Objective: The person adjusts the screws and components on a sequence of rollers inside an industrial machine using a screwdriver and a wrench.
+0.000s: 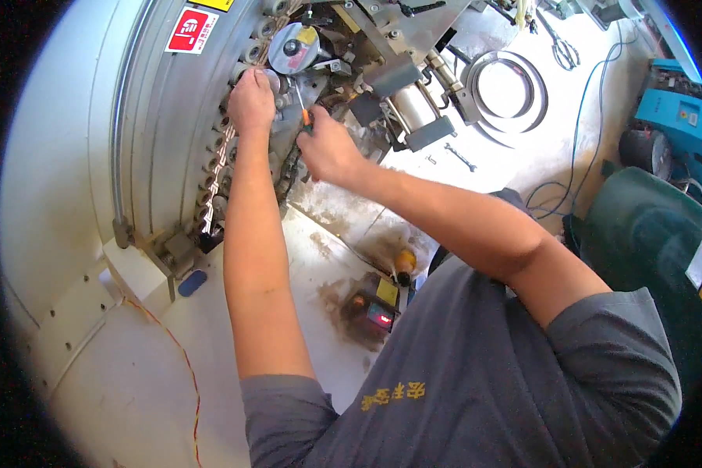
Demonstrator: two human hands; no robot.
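With its fingers wrapped round the handle, my right hand [329, 148] holds a screwdriver [306, 117] with an orange and dark handle. Its thin shaft points up and slightly left into the machine's metal parts; where the tip touches, I cannot tell. My left hand [252, 103] is closed beside a small round silvery part [272, 81], at the row of rollers. What its fingertips grip is hidden. Just above both hands sits a larger metal disc [295, 48] with a dark hub and a yellow patch.
A roller chain [220, 175] runs down along the grey machine panel [160, 117]. To the right is a cylinder assembly [413, 107]. A spanner [460, 157], metal rings [507, 92] and pliers [565, 53] lie beyond it. A small device with a lit display [380, 318] sits below.
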